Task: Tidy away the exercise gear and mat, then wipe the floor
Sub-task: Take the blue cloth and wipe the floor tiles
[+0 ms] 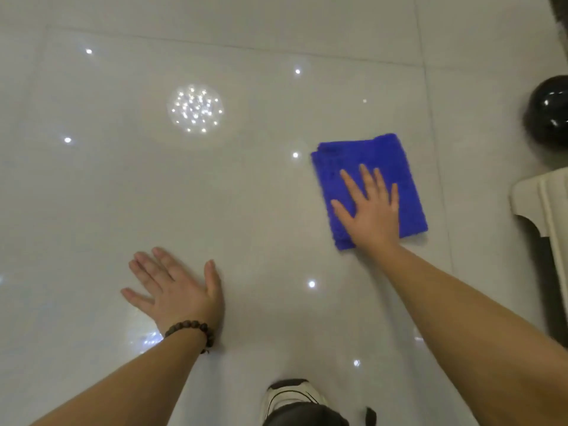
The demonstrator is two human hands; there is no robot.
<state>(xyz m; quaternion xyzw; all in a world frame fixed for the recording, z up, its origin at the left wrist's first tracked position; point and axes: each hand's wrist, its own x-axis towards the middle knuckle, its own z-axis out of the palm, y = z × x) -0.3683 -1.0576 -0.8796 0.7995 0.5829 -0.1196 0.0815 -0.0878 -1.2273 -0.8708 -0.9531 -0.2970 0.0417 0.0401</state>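
A folded blue cloth [365, 155] lies flat on the glossy white tiled floor [215, 195], right of centre. My right hand [370, 207] presses down on the cloth's near half with straight, spread fingers. My left hand [178, 287] rests flat on the bare tile at the lower left, fingers spread, a dark bead bracelet on its wrist. No mat or exercise gear lies on the tiles between my hands.
A shiny black ball [548, 110] sits at the right edge. Below it stands a cream furniture leg or base [541, 207]. My white and dark shoe [292, 398] is at the bottom centre. Ceiling lights reflect off the tiles.
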